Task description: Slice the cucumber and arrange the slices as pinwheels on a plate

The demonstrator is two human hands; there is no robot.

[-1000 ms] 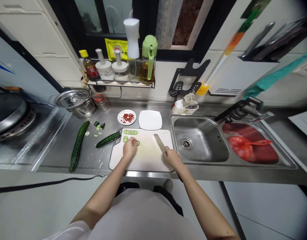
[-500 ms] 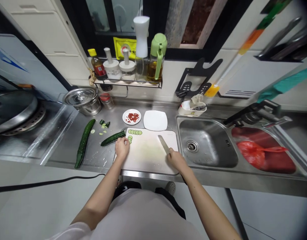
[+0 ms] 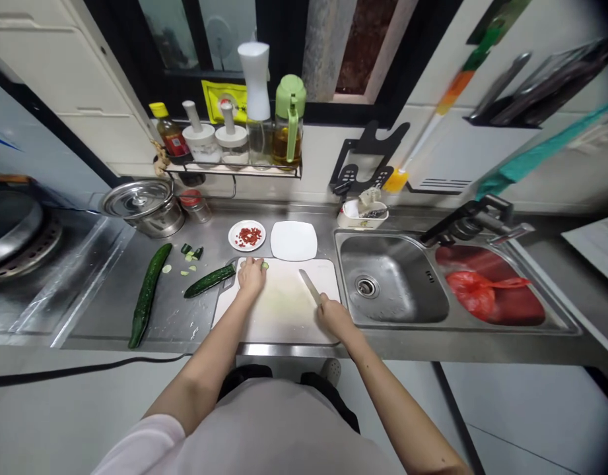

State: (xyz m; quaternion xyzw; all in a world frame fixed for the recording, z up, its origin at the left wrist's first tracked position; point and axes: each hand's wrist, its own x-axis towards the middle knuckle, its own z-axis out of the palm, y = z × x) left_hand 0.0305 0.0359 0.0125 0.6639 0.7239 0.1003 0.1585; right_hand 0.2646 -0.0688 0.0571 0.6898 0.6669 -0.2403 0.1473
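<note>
My right hand (image 3: 333,315) is wrapped round the handle of a knife (image 3: 309,286), whose blade lies over the right part of the white cutting board (image 3: 288,323). At the board's upper left, my left hand (image 3: 252,276) covers the row of cucumber slices, fingers together; one slice (image 3: 265,266) shows at its right edge. Whether the fingers grip any slices is hidden. A cut cucumber (image 3: 209,281) rests with one end at the board's left edge. Farther left lies a whole cucumber (image 3: 149,295), with several small cucumber pieces (image 3: 191,254) between the two.
Behind the board stand a plate of chopped red pieces (image 3: 247,236) and a white square plate (image 3: 294,241). A lidded steel pot (image 3: 158,212) is at the back left. To the right is the sink (image 3: 403,284); bottles fill a wall rack (image 3: 278,171).
My left hand has moved up and right over the row of slices, which it now mostly hides. The camera view has shifted. My right hand still holds the knife in much the same place.
</note>
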